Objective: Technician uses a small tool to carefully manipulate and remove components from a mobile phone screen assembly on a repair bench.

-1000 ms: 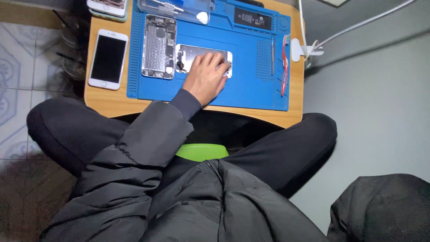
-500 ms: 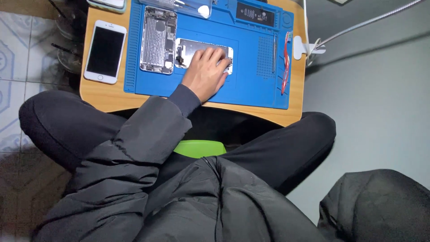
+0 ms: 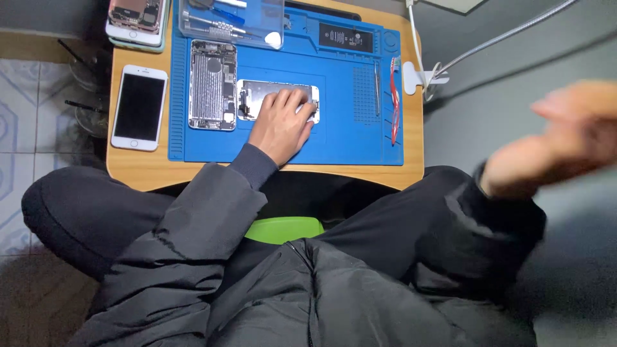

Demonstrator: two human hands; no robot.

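Observation:
My left hand (image 3: 283, 123) lies flat on an opened phone screen panel (image 3: 256, 98) in the middle of a blue work mat (image 3: 347, 128), fingers spread over its right half. Beside it to the left lies the opened phone body (image 3: 212, 94) with its insides showing. My right hand (image 3: 565, 138) is raised off the table at the right, blurred by motion, fingers apart and holding nothing that I can see.
A white phone (image 3: 139, 106) lies face up on the wooden table (image 3: 135, 168) left of the mat. Another phone (image 3: 136, 19) sits at the back left. A clear parts tray (image 3: 231, 22) stands at the mat's back. Red tweezers (image 3: 394, 103) lie at its right. A lamp clamp (image 3: 418, 77) grips the edge.
My right hand has come up into view at the right, blurred. The view has shifted down a little. My left hand stays on the screen panel.

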